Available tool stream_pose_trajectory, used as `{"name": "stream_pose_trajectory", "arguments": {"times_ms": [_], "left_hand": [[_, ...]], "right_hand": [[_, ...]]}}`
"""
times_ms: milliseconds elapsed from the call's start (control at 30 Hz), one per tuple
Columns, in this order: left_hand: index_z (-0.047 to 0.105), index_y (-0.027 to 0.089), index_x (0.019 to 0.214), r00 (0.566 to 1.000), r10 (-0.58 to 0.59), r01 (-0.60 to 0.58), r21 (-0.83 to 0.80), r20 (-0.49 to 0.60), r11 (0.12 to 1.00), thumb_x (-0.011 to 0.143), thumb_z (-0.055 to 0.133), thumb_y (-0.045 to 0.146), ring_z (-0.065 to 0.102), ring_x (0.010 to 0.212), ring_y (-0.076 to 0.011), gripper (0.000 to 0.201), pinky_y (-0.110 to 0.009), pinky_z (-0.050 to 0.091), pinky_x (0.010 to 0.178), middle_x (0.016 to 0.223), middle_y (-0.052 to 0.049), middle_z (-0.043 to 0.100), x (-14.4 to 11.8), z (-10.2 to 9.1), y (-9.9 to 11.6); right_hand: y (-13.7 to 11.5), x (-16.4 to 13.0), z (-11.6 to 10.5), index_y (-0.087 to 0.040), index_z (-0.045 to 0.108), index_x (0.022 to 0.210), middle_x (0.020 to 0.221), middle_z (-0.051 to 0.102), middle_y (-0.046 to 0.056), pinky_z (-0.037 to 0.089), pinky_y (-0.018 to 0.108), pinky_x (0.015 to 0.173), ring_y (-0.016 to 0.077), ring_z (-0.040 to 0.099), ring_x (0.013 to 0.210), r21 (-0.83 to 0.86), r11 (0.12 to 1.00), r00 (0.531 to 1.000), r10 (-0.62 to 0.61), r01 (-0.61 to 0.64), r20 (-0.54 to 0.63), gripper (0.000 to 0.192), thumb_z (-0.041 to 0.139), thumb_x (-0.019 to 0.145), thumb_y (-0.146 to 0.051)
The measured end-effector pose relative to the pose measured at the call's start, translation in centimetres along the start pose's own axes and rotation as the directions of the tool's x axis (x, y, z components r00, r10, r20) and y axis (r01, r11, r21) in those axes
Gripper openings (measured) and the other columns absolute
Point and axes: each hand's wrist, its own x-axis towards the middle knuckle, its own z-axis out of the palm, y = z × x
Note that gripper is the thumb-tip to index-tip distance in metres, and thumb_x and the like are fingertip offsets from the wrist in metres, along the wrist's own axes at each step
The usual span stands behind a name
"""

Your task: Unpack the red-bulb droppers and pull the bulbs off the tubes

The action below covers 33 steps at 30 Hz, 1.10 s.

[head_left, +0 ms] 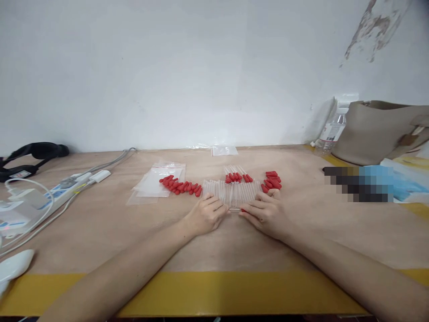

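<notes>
Row of clear glass dropper tubes (pixel 232 193) lying side by side at table centre, long axes running away from the person toward the wall, the row itself stretching left to right. Left hand (pixel 205 215) rests palm down at the near left end of the row, fingers loosely curled and touching the tube ends; cannot tell whether it grips one. Right hand (pixel 264 211) mirrors it at the near right end, fingers half closed, and something small and red shows at its fingertips, likely one rubber bulb pinched there, though too small to be sure. Both hands sit on the near side of the row, about equally close; the tubes lie straight ahead of the fingertips. Beyond the row, a few assembled droppers with red bulbs (pixel 238 177). Loose red rubber bulbs in two heaps: one left of the row (pixel 181 185), one right (pixel 273 180), the right heap just beside the right hand. Clear plastic bags (pixel 157 183) farther left, another small bag (pixel 224 150) by the wall. Power strip with cables (pixel 63 190) at far left; water bottle (pixel 331 130) and beige bag (pixel 378 130) at far right. Table (pixel 214 290) has a yellow front edge.
</notes>
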Motion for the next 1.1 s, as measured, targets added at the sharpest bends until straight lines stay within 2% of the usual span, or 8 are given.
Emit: {"name": "stream_pose_trajectory", "arguments": {"times_ms": [200,400,533,667,767,867,933,1100], "left_hand": [[0.056,0.014,0.077,0.997,-0.074,0.074,-0.027,-0.004,0.997,0.087,0.040,0.020,0.046,0.063,-0.0133,0.020,-0.030,0.031,0.065,0.060,-0.001,0.052,0.1,-0.3,0.2],[0.055,0.014,0.076,0.981,-0.193,0.191,-0.127,-0.003,0.973,0.087,0.038,0.020,0.046,0.063,-0.0132,0.021,-0.029,0.032,0.063,0.063,-0.002,0.054,-0.3,-0.3,0.1],[0.056,0.014,0.080,0.928,-0.371,0.358,-0.186,-0.039,0.915,0.088,0.036,0.020,0.047,0.064,-0.0129,0.022,-0.026,0.036,0.062,0.067,-0.002,0.053,-1.0,0.3,-1.1],[0.056,0.015,0.092,0.888,-0.459,0.449,-0.201,-0.003,0.871,0.088,0.034,0.019,0.047,0.068,-0.0128,0.023,-0.024,0.040,0.062,0.078,-0.004,0.049,-0.3,0.8,-2.0],[0.055,0.016,0.100,0.879,-0.476,0.472,-0.174,0.020,0.864,0.086,0.035,0.016,0.048,0.072,-0.0140,0.024,-0.024,0.041,0.063,0.083,-0.005,0.046,0.9,1.0,-2.3],[0.053,0.017,0.102,0.876,-0.475,0.482,-0.155,0.085,0.862,0.084,0.034,0.012,0.048,0.072,-0.0145,0.027,-0.025,0.042,0.063,0.083,-0.005,0.046,1.9,1.2,-2.4],[0.054,0.016,0.100,0.874,-0.475,0.486,-0.149,0.107,0.861,0.083,0.035,0.011,0.049,0.073,-0.0150,0.026,-0.026,0.043,0.064,0.083,-0.005,0.048,2.3,1.6,-2.3],[0.053,0.016,0.088,0.864,-0.496,0.502,-0.207,0.088,0.839,0.080,0.040,0.009,0.052,0.075,-0.0159,0.017,-0.027,0.044,0.066,0.084,-0.005,0.052,2.5,2.7,-1.4]], "right_hand": [[0.6,-0.2,-0.2,-0.022,0.063,0.091,0.063,0.063,-0.004,0.024,0.031,0.066,0.0100,0.049,0.065,-0.163,0.976,0.980,-0.162,0.143,-0.111,0.013,0.058,0.079,-0.024],[2.2,-0.4,-1.0,-0.022,0.061,0.093,0.073,0.067,-0.003,0.027,0.030,0.064,0.0101,0.051,0.066,-0.263,0.939,0.959,-0.257,0.220,-0.116,0.017,0.056,0.079,-0.015],[4.6,-0.4,-1.3,-0.022,0.064,0.087,0.075,0.067,0.001,0.031,0.030,0.065,0.0115,0.053,0.063,-0.179,0.982,0.979,0.030,-0.067,-0.203,0.011,0.055,0.079,-0.023],[8.0,1.0,-0.5,-0.019,0.065,0.089,0.083,0.064,0.006,0.041,0.027,0.067,0.0145,0.057,0.074,0.117,0.946,0.947,0.312,-0.303,-0.073,0.021,0.048,0.082,-0.029],[11.6,2.5,0.2,-0.017,0.066,0.086,0.081,0.062,0.007,0.044,0.029,0.068,0.0162,0.057,0.073,0.148,0.837,0.850,0.523,-0.527,0.066,0.021,0.052,0.078,-0.029],[15.1,3.2,0.7,-0.016,0.065,0.088,0.082,0.063,0.007,0.045,0.029,0.067,0.0164,0.057,0.073,0.231,0.566,0.608,0.765,-0.791,0.210,0.023,0.057,0.073,-0.031],[16.5,2.9,1.0,-0.015,0.063,0.091,0.082,0.063,0.007,0.046,0.026,0.061,0.0142,0.056,0.067,0.281,0.431,0.500,0.828,-0.857,0.254,0.025,0.058,0.071,-0.029],[16.8,1.5,1.3,-0.013,0.063,0.085,0.072,0.063,0.006,0.043,0.022,0.052,0.0102,0.054,0.055,0.297,0.370,0.455,0.834,-0.880,0.311,0.021,0.059,0.069,-0.025]]}}
